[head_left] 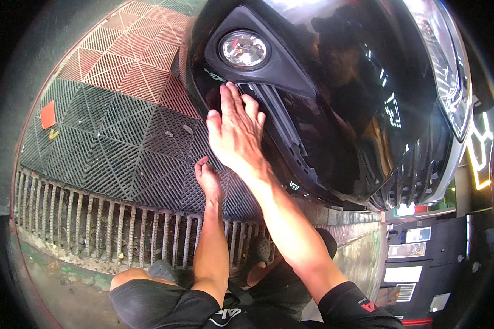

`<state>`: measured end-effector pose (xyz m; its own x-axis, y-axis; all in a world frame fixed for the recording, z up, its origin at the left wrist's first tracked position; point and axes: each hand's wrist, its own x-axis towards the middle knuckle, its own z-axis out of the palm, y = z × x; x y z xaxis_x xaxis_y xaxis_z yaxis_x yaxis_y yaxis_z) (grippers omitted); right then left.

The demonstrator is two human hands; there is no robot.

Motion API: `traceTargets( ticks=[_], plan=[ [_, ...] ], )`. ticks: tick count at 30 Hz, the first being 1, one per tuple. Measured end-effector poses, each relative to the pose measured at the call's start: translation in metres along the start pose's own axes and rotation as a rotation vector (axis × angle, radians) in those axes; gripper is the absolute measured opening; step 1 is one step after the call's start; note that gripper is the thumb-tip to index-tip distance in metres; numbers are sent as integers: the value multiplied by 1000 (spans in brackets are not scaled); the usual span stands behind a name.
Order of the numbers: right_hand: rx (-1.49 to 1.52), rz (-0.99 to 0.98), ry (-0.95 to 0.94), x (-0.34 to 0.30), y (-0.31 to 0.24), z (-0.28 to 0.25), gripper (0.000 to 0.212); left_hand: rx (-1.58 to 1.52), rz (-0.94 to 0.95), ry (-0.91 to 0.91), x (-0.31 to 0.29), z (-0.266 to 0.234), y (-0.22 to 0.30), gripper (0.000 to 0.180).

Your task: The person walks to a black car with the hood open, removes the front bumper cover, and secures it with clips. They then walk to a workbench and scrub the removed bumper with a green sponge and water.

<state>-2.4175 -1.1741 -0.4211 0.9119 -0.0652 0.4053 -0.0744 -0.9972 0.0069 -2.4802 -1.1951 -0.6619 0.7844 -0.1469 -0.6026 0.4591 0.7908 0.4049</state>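
My right hand (236, 129) lies against the lower corner of a glossy black car bumper (340, 142), just below a round fog light (244, 50). Its fingers are stretched forward and slightly bent, with their tips on the black surface. A dark slatted trim piece (274, 115) runs beside these fingers. I see no object in that hand. Lower and to the left, my left hand (208, 180) hangs above the floor tiles, apart from the car. Its fingers are loosely curled, and nothing shows in them; the palm is partly hidden.
Ribbed floor tiles (115, 137), black and red, spread left of the car. An orange-red flat piece (48, 115) lies on them. A metal drain grate (93, 219) curves in front of my knees. The clear headlight (442, 60) is at the upper right.
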Motion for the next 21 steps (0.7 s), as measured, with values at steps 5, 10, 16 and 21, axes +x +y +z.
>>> traceTargets(
  ticks=[5,10,16,21],
  plan=[
    [298,194,36,14,-29,8,61,-162,3,-36,7,-7,9,26],
    [660,-8,29,-1,-19,1,56,120,142,-114,-20,-18,31,22],
    [381,83,35,-8,-9,-4,64,-136,-35,-71,-100,-26,42,19],
    [309,105,45,15,-22,-7,55,-138,-155,68,-176,-24,57,18]
  ],
)
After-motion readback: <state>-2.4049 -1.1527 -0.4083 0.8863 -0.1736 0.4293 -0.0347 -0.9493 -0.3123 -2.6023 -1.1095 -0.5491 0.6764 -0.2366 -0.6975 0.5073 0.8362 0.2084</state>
